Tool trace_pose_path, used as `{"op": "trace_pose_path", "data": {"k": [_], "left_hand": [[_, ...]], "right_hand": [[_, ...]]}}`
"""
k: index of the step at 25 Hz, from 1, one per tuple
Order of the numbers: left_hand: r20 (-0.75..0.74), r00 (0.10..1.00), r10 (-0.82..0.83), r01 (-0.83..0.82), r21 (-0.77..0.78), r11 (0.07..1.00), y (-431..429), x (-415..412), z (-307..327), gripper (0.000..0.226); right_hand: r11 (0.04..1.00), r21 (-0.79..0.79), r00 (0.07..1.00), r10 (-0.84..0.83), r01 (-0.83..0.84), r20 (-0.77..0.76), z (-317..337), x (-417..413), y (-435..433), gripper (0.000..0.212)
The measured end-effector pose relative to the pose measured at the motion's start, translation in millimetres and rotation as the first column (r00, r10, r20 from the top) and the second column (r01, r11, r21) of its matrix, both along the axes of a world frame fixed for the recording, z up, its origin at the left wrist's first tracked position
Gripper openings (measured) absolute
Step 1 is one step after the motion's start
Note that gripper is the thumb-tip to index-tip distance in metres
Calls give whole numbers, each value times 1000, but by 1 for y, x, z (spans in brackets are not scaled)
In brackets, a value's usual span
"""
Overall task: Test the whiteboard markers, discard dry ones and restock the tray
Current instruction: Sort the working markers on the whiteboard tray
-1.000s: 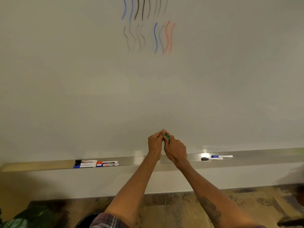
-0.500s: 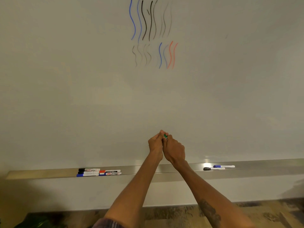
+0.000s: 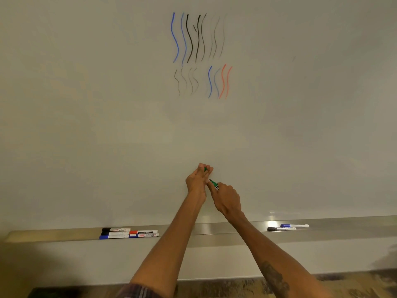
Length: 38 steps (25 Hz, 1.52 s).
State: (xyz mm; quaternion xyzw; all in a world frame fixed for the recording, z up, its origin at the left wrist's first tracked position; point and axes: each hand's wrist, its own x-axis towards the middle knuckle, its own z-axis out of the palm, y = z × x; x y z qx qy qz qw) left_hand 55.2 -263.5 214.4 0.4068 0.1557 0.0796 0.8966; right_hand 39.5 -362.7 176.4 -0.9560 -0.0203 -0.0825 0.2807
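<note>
I am holding a green marker (image 3: 214,184) clamped in my right hand (image 3: 226,197), its cap (image 3: 205,169) pinched in my left hand (image 3: 198,179), before the whiteboard (image 3: 86,125). Test strokes (image 3: 199,54) suggest several tested; green is untested, and markers are lying toward both ends of the tray (image 3: 214,230).

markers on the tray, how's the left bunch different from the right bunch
The left bunch holds more markers, packed close in stacked rows; the right bunch is only two, lying a little staggered. The left bunch shows black, blue and red ends; the right bunch shows one black and one blue. The left bunch sits left of both arms, the right bunch right of them. Both lie flat and capped on the same tray, untouched by either hand.
</note>
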Motion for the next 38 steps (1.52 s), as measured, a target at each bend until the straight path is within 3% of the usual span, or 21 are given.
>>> {"op": "trace_pose_path", "data": {"k": [3,6,11,13,15,17,19,23,27,31,34,38], "left_hand": [[118,989,90,-113,203,973,11,6,19,24],[245,956,163,-250,382,890,14,5,35,22],[465,866,184,-437,527,729,19,11,72,23],[569,806,162,-533,580,616,24,20,85,31],[706,699,117,-672,591,447,31,31,101,34],[791,605,89,-767,550,330,41,41,119,34],[822,563,86,-806,523,277,50,51,136,33],[861,496,110,-857,464,225,69,65,167,31],[883,447,144,-886,414,211,82,80,189,48],[916,386,104,-918,372,137,89,92,211,44],[913,388,124,-918,370,144,97,100,217,42],[901,410,141,-911,396,117,104,107,214,43]], "right_hand": [[990,143,994,-27,11,108,-7,2,3,56],[895,425,941,-16,-137,337,8,11,9,25],[795,518,853,-3,-315,522,93,31,11,45],[714,568,807,-5,-410,590,128,34,9,37],[601,648,791,-41,-468,610,157,37,9,24],[426,757,820,-59,-495,570,179,41,8,23],[305,801,824,-80,-515,560,196,46,2,27],[216,821,815,-143,-529,562,219,54,-9,31],[281,787,789,-137,-549,599,228,59,-14,26],[343,742,750,-140,-575,646,242,68,-14,24],[425,706,707,-190,-566,681,261,77,-9,27],[595,544,537,-213,-591,816,288,87,-2,22]]}}
